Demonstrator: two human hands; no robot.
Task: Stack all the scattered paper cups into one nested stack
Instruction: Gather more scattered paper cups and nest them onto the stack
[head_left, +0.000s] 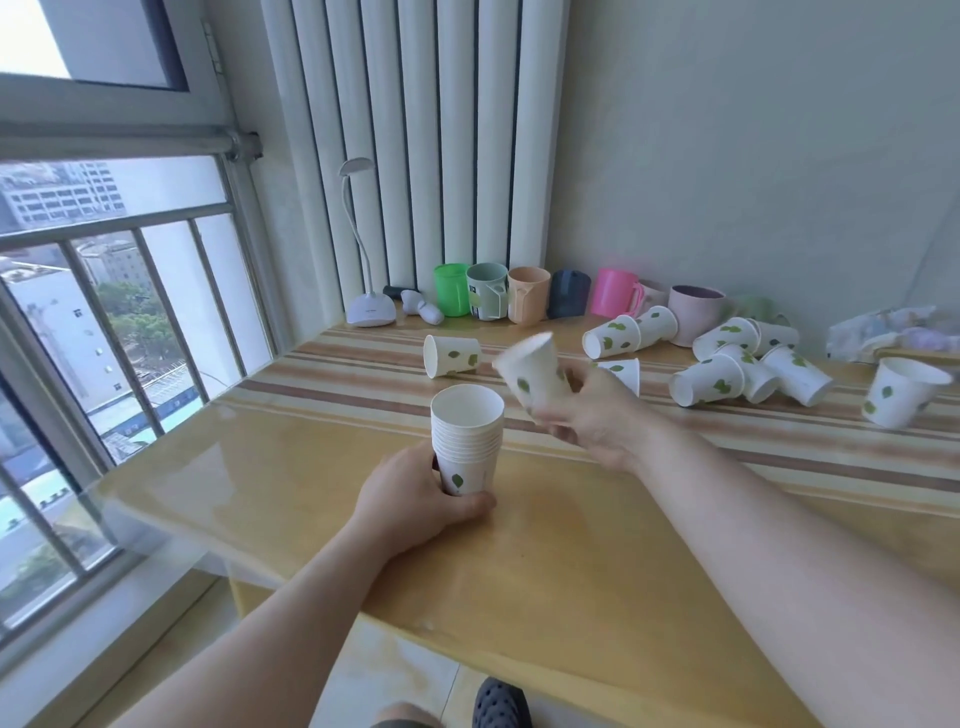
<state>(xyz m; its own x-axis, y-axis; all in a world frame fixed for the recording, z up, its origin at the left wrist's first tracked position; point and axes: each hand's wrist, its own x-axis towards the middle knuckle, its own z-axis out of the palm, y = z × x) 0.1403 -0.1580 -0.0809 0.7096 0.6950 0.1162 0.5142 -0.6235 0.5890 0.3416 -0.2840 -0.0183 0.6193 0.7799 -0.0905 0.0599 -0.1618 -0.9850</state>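
Near the front of the counter (311, 499), the nested stack (466, 441) of leaf-printed paper cups is held upright by the left hand (415, 493), its grip wrapped round the lowest cup. A single cup (532, 376), blurred and tilted, is pinched in the grip of the right hand (597, 415) just beside the stack's open mouth. Loose cups (727, 364) lie well apart behind, near plastic mugs (519, 296). If the cup is brought in tilted, its base may catch the rim, and the stack could be dented or tipped.
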